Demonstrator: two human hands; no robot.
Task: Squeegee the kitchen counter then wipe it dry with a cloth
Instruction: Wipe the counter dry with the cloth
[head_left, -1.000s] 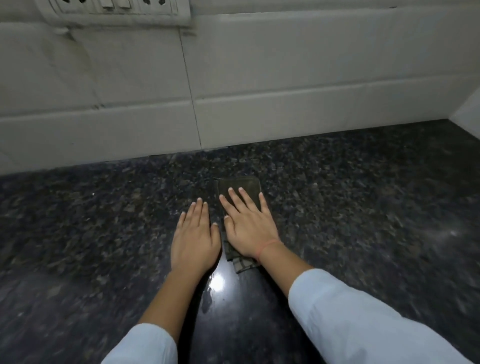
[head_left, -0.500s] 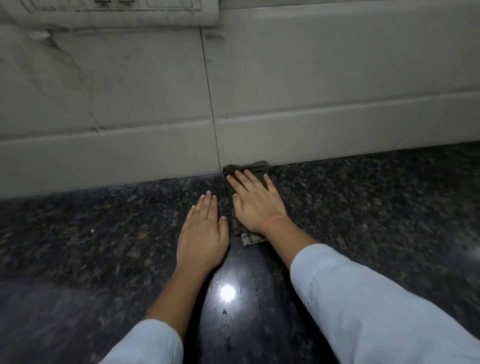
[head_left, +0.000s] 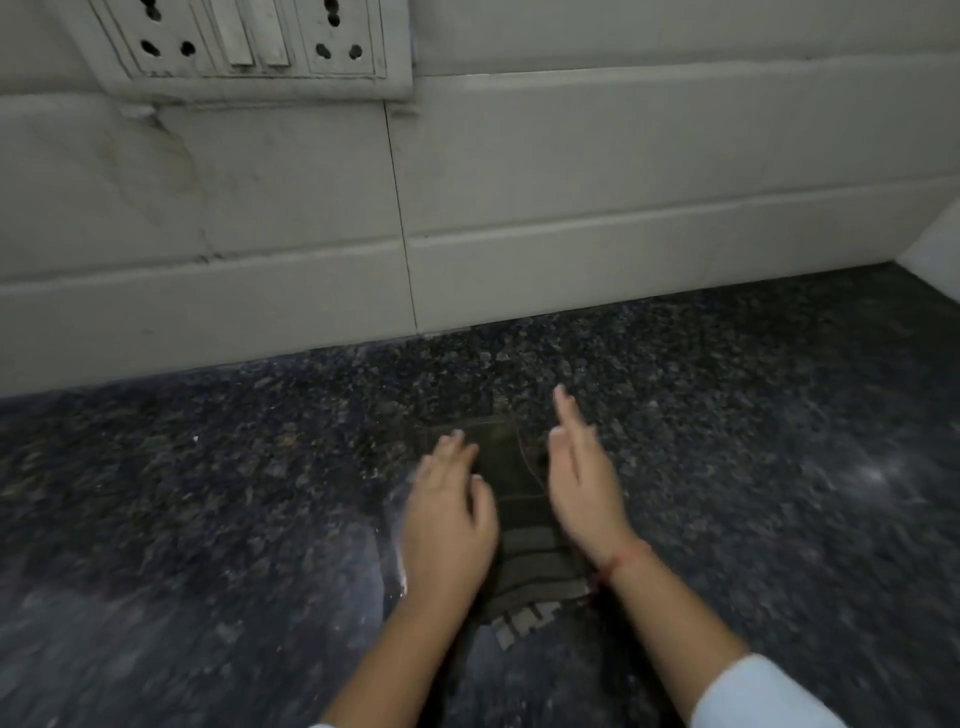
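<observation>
1. Head cam, lower middle of the frame: dark olive folded cloth (head_left: 511, 499) with paler stripes at its near end, lying flat on the speckled black granite counter (head_left: 753, 441).
2. Left hand (head_left: 449, 512) sits along its left edge, fingers loosely spread and gripping nothing.
3. Right hand (head_left: 584, 483) is edge-on at the cloth's right side, fingers straight and empty, pretty blurry.
4. White switch-and-socket plate (head_left: 249, 41) is upper left on the pale wall.
</observation>
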